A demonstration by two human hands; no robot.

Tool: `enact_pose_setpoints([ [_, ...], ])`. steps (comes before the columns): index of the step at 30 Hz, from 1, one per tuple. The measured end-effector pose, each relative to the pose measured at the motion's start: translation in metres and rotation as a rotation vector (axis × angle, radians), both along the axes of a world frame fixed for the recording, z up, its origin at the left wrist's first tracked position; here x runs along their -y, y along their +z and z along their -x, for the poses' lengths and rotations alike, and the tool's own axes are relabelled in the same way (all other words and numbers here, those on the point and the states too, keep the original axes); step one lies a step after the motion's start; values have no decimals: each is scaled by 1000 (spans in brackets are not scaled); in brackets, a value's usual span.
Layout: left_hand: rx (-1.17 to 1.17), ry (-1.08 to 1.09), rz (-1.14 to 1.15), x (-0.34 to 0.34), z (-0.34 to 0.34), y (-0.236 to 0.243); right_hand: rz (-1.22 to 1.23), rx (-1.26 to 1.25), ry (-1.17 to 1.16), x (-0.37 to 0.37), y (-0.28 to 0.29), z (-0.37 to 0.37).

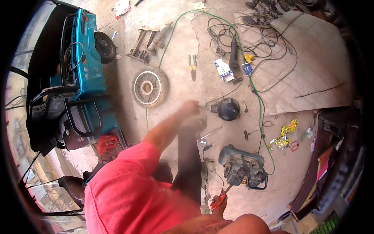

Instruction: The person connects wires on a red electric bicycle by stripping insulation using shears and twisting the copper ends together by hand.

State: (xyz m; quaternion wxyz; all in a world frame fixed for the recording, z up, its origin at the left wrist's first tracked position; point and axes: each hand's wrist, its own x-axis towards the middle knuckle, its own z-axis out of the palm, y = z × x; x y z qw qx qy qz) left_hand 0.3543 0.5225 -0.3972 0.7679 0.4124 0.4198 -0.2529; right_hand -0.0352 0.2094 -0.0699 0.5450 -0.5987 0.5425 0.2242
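My left hand (191,108) is smeared by motion, with its fingers drawn together beside a black dome-shaped part (228,109). A thin dark line runs from the fingers toward the stub on the part's left side; whether it is a rod or a wire I cannot tell. Low in the view, my right hand (219,206) is closed round a red-handled tool (218,200), its working end partly hidden. Just above that hand lies a small grey engine-like machine (242,167) with a tubular frame. Slim hand tools (210,134) lie on the floor between the machine and my left hand.
A spoked wheel with tyre (148,87), green-handled pliers (193,67) and a rusty metal frame (144,45) lie farther off. The green hose (249,74) and black cables cross the floor, near an angle grinder (234,54). A teal three-wheeler (87,70) stands left; another person's legs (269,11) show at top right.
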Motion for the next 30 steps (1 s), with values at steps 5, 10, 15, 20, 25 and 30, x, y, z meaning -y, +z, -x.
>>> enact_pose_setpoints([
  [5, -79, -625, -200, 10, 156, 81, -101, 67, 15, 0, 7, -9],
  [10, 476, -1491, -514, -112, 229, 83, -133, 194, 47, -33, 21, -35],
  [15, 1147, -1116, -687, -154, 202, 49, -127, 234, 109, -69, 38, -35],
  [20, 163, -1069, -369, -45, 23, 244, -71, 260, 188, -99, 62, -28],
  [25, 455, -1113, -331, -40, -18, 285, 101, 372, 487, -123, 82, -29],
  [30, 440, -1151, -123, -86, 115, 309, 134, 552, 512, -161, 112, -70],
])
